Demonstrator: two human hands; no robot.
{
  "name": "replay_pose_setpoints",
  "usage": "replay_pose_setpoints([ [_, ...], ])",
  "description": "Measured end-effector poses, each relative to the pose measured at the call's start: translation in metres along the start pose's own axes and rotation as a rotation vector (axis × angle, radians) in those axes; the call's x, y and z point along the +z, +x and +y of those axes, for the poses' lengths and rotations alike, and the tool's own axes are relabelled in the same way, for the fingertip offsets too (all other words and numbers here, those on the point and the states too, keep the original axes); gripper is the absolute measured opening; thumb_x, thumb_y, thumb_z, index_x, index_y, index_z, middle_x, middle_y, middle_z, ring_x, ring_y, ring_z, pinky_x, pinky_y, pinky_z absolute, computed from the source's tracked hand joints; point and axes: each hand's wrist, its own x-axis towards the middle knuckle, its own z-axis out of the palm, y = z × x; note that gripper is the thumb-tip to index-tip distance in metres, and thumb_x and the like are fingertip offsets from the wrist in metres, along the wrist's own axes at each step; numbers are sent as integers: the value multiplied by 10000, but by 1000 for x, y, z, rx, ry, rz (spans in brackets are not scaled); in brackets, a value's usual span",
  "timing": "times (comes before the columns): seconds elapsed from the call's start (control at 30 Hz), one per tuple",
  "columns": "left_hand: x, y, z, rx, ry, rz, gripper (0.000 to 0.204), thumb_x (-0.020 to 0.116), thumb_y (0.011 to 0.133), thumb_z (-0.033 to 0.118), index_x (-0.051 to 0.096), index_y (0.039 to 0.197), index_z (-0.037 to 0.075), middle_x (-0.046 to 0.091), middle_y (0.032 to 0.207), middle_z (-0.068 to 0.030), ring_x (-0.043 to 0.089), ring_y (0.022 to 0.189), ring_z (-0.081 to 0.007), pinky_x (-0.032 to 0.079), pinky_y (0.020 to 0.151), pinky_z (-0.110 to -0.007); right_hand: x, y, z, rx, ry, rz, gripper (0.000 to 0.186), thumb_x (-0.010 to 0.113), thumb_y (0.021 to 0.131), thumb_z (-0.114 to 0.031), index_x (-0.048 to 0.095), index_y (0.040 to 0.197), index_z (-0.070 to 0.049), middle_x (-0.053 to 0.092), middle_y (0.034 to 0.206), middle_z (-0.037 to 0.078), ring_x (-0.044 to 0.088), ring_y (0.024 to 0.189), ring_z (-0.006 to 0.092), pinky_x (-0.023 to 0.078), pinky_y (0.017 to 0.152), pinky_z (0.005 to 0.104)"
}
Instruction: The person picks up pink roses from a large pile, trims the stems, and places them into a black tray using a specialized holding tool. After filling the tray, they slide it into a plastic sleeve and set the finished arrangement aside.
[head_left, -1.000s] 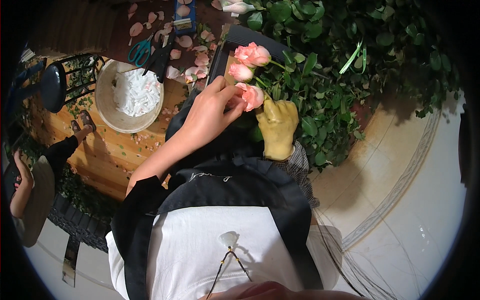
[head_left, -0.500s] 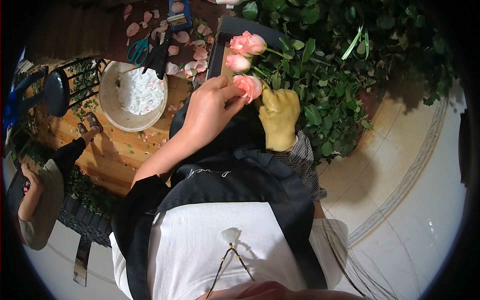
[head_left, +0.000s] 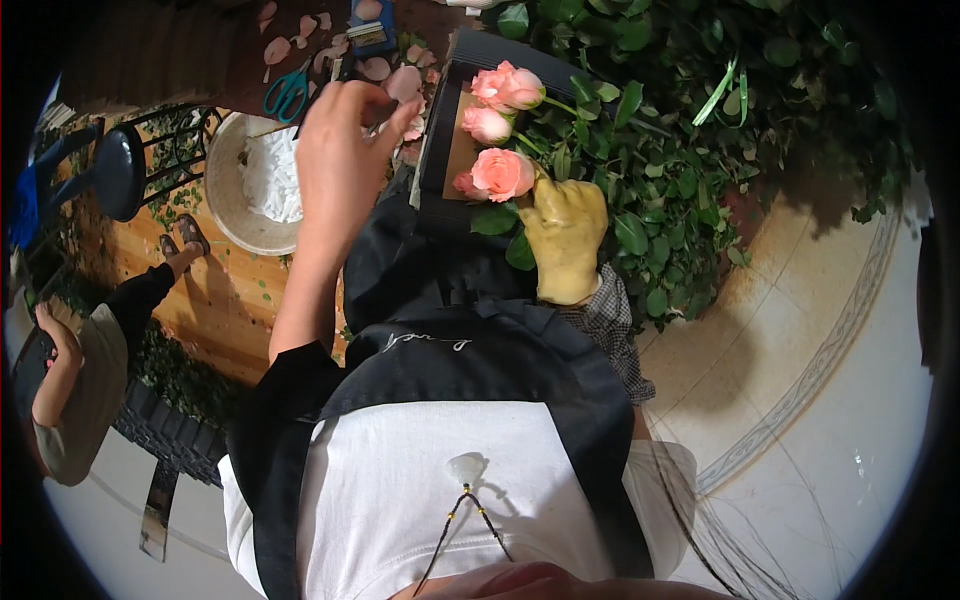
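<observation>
My left hand [head_left: 345,150] is bare and raised over the petal-strewn surface, its thumb and fingers apart. A loose pink petal [head_left: 403,83] shows just beyond its fingertips; I cannot tell whether they touch. My right hand [head_left: 565,235], in a yellow glove, is closed around the stem just below a pink rose [head_left: 502,174]. The stem itself is mostly hidden by the fingers. Part of another pink bloom [head_left: 466,185] peeks out behind that rose. Further up, a pink rose [head_left: 508,88] and a smaller pink rose [head_left: 487,125] lie over a dark ridged board [head_left: 445,180].
Dense green foliage [head_left: 660,200] fills the right side, with a green tie [head_left: 717,95] on it. Teal-handled scissors [head_left: 287,96] lie at the upper left. Below them stands a round tub [head_left: 222,185] of white pieces. A black stool [head_left: 118,178] and another person [head_left: 85,400] are at the left.
My left hand has left the rose and moved left, its fingers parting. The rose stays in my right hand, and a second bloom behind it has come into sight.
</observation>
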Motion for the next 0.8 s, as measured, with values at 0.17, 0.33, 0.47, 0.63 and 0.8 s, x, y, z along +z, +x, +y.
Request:
replay_pose_setpoints([
  [0.17, 3, -18, 24, 267, -258, -236, 268, 846, 753, 105, 703, 974, 50, 583, 912, -78, 577, 848, -294, 469, 748, -388, 1, 3, -1, -32, 19, 32, 392, 758, 672, -59, 737, 1063, -57, 574, 638, 29, 583, 616, 234, 478, 623, 386],
  [0.33, 20, -23, 37, 304, -255, -229, 250, 831, 748, 104, 713, 963, 57, 570, 888, -72, 556, 813, -286, 453, 732, -388, 3, 3, 1, -33, -24, 35, 345, 732, 695, -46, 739, 1040, -51, 562, 616, 39, 578, 595, 243, 471, 602, 389],
  [0.47, 31, -24, 39, 309, -299, -208, 237, 819, 748, 90, 711, 956, 51, 567, 867, -69, 549, 794, -282, 448, 717, -385, 2, 0, -1, 2, -9, 34, 247, 727, 708, -40, 721, 954, -57, 577, 653, 58, 586, 648, 264, 481, 643, 392],
  [0.63, 32, -31, 47, 462, -233, -126, 256, 822, 733, 80, 717, 966, 91, 557, 845, -47, 554, 782, -256, 434, 690, -374, -5, 4, -7, 60, 85, -75, 205, 775, 726, -84, 724, 924, -70, 604, 714, 63, 589, 700, 273, 483, 686, 402],
  [0.8, 31, -55, 32, 442, -217, -49, 296, 838, 721, 77, 734, 995, 116, 598, 863, -18, 559, 760, -224, 401, 667, -359, -3, 8, -4, -42, 29, 49, 221, 755, 802, -157, 737, 1000, -59, 560, 600, 52, 572, 562, 247, 449, 552, 394],
])
